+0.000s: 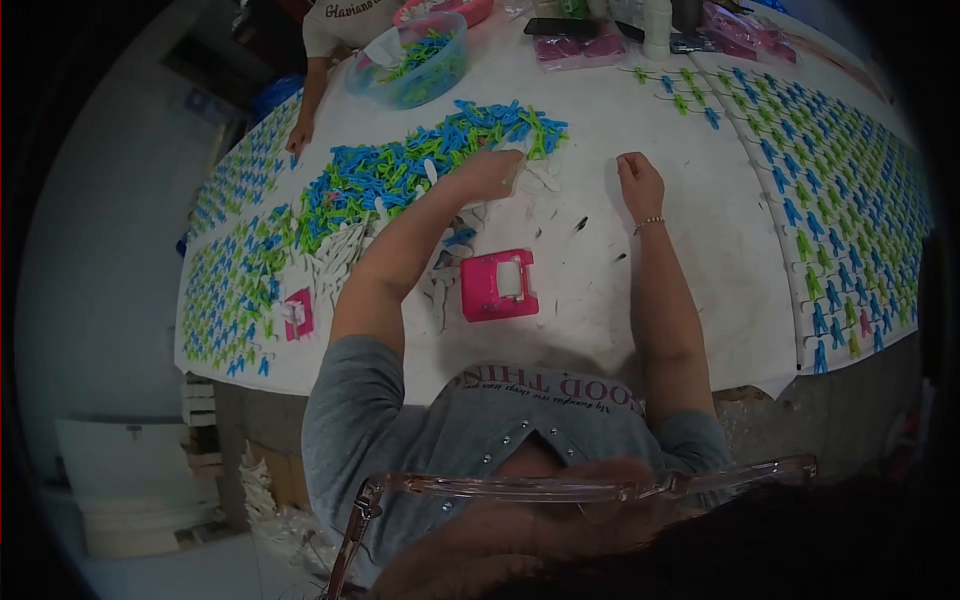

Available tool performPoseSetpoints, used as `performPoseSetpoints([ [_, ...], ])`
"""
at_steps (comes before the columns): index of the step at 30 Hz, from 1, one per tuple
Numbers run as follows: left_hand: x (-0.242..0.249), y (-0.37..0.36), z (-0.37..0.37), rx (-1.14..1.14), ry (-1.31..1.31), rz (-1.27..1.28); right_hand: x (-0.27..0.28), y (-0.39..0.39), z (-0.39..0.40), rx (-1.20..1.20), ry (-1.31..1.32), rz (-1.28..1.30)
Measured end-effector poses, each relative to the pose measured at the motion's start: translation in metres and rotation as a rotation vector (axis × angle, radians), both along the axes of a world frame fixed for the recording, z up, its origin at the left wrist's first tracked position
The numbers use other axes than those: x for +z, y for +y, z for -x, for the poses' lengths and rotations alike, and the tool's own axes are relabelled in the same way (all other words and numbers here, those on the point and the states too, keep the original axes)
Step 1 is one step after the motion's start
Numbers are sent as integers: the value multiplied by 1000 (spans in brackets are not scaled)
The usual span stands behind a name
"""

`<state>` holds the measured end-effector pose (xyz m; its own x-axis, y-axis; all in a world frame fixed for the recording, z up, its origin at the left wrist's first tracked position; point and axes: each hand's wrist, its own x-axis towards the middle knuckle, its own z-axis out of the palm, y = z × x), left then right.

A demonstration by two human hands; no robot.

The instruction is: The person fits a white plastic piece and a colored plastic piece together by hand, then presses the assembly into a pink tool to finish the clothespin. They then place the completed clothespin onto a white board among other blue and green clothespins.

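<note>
Nearest us, a pink square plastic jig (498, 285) lies on the white-covered worktop (700, 290); beyond it our left hand (490, 172) closes its fingers on a small white plastic strip (516, 170), as far as the blur allows, at the edge of the heap of blue and green plastic clips (420, 165); our right hand (640, 185) rests loosely curled, holding nothing; these clips should be light, stiff, easily pinched by their ends; farther off, a clear plastic tub (412, 60) holds more clips.
</note>
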<state>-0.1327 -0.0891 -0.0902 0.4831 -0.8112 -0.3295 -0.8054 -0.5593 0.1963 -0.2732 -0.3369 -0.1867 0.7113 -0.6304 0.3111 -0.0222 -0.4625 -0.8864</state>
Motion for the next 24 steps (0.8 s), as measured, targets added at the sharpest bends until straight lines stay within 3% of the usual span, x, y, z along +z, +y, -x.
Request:
performPoseSetpoints([
  [2, -6, 8, 1, 64, 38, 21, 0, 0, 0, -5, 21, 35],
  [4, -27, 13, -11, -40, -139, 314, 1, 1, 1, -1, 15, 28],
  [14, -20, -10, -42, -36, -67, 69, 0, -1, -1, 2, -19, -7],
  [16, -34, 0, -43, 27, 31, 309, 0, -2, -3, -9, -7, 16],
  [19, -41, 8, -38, 112, 192, 316, -1, -2, -3, -18, 2, 34],
  [24, -39, 19, -10, 12, 7, 299, 2, -1, -1, -16, -3, 19],
])
